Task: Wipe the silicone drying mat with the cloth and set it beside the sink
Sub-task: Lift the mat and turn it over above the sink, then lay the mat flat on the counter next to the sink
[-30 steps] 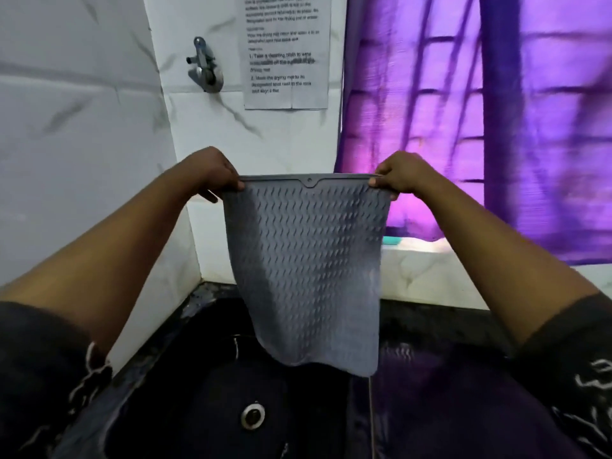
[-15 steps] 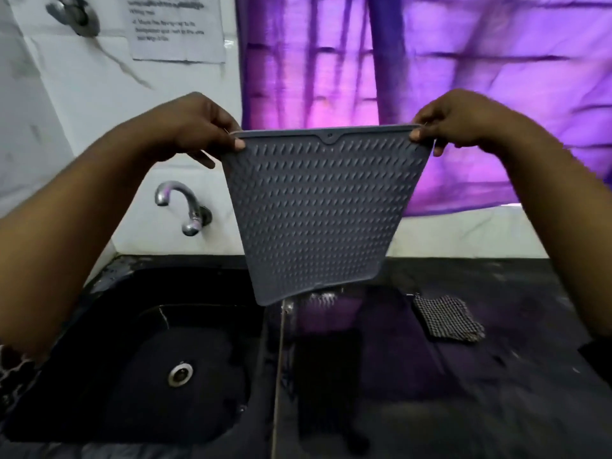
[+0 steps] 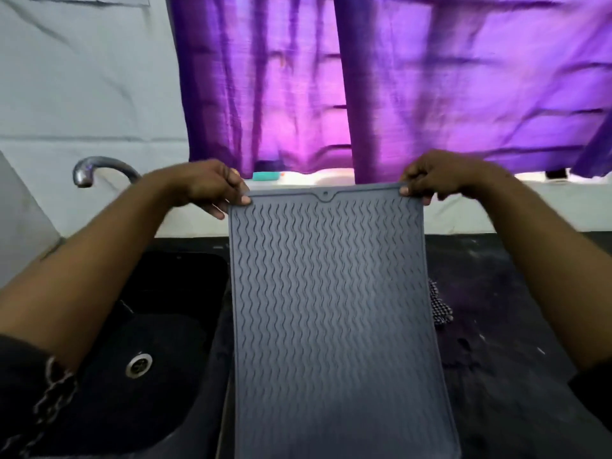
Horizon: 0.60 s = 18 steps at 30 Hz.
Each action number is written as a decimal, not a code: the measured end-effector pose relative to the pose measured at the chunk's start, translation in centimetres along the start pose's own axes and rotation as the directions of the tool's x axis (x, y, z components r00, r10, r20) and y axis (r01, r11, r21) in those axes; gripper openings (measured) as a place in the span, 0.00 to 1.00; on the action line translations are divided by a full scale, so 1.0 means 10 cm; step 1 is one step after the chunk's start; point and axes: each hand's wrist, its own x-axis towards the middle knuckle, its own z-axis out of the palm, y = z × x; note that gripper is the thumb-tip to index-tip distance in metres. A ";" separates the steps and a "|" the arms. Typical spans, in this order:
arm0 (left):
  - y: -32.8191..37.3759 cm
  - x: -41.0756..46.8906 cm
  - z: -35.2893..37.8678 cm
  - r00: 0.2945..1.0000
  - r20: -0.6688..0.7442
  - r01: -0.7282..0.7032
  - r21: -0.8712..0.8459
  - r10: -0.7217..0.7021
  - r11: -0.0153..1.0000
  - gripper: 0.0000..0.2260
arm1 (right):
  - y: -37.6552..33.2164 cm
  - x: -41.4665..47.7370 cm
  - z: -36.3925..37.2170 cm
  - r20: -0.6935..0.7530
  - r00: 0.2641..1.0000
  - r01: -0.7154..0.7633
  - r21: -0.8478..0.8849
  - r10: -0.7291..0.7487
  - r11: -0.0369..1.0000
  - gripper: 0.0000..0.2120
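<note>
A grey silicone drying mat (image 3: 331, 309) with a wavy ribbed surface stretches from its far edge down toward me, over the dark counter just right of the black sink (image 3: 159, 326). My left hand (image 3: 212, 187) pinches the mat's far left corner. At the far right corner my right hand (image 3: 430, 180) pinches it too. The mat's near end runs out of the bottom of the view. A checked cloth (image 3: 440, 309) lies on the counter at the mat's right edge, mostly hidden behind it.
A metal tap (image 3: 96, 167) curves over the sink's far left corner, and a drain (image 3: 139, 364) sits in the basin. The dark counter (image 3: 503, 309) extends right. A purple curtain (image 3: 381, 77) hangs behind, with a teal item (image 3: 266, 176) on the sill.
Both hands have lowered the mat and carried it right, from hanging upright over the sink to stretching over the counter beside it. The mat now covers most of the cloth.
</note>
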 end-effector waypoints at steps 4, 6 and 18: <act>-0.43 0.87 0.40 0.993 -0.039 0.115 -0.020 -0.115 0.993 0.01 | 0.32 0.78 0.66 0.036 0.989 -0.140 -0.014 0.141 0.990 0.02; -0.69 1.28 0.61 0.988 -0.133 0.094 0.069 -0.084 0.993 0.04 | 0.44 1.15 1.02 0.022 0.981 -0.192 -0.019 0.192 0.981 0.05; -1.73 0.39 2.02 0.925 -0.281 0.218 -0.155 -0.255 0.963 0.24 | 0.70 0.23 2.58 0.062 0.948 -0.318 0.208 0.312 0.925 0.15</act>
